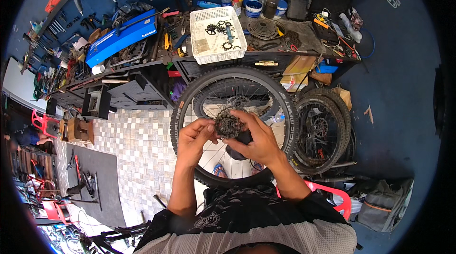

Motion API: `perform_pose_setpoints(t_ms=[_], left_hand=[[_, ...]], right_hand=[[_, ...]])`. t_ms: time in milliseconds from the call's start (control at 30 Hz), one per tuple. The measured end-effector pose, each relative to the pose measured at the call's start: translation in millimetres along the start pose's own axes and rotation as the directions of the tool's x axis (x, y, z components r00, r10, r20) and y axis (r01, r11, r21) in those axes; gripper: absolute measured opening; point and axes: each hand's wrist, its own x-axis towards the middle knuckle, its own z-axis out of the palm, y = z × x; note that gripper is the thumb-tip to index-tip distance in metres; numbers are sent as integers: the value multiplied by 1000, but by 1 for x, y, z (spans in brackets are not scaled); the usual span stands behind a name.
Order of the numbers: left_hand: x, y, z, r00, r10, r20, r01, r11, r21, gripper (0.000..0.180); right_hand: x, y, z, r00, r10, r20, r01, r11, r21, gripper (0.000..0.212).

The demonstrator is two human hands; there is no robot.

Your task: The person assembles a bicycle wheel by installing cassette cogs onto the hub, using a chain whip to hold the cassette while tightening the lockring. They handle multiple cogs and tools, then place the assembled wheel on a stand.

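Two hands grip one dark gear stack (230,124), left hand (192,141) pinching, right hand (262,143) curled round, at the big wheel's (290,125) middle, by the table's (306,29) front edge.

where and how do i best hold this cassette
Probably by the outer rim of the cassette, from the left and right, where the left hand and right hand are. It is round, so opposite sides should balance; its edge is toothed, so pinch lightly.

White lettering marks the blue tray (118,40); pale capitals run along the large bicycle tyre (290,118); yellow lettering marks the right-hand tyre (308,164).
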Motion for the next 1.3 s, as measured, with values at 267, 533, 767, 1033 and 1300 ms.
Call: perform_pose_setpoints(t_ms=[267, 533, 767, 1033, 1300], left_hand=[[2, 7, 1, 1000, 23, -18, -22, 1000, 13, 21], [3, 8, 0, 999, 35, -20, -35, 999, 8, 22], [1, 7, -2, 999, 39, -29, -39, 999, -18, 21], [0, 8, -4, 998, 38, -43, -37, 999, 14, 21], [1, 7, -3, 998, 39, -41, -38, 999, 2, 21]], right_hand=[[3, -5, -6, 1000, -5, 16, 4, 997, 75, 74], [5, -5, -5, 1000, -12, 3, 12, 996, 90, 73], [4, -3, -2, 1000, -9, 18, 8, 996, 91, 71], [3, -3, -4, 998, -8, 57, 2, 995, 102, 72], [4, -6, -4, 999, -8, 46, 3, 995, 104, 71]])
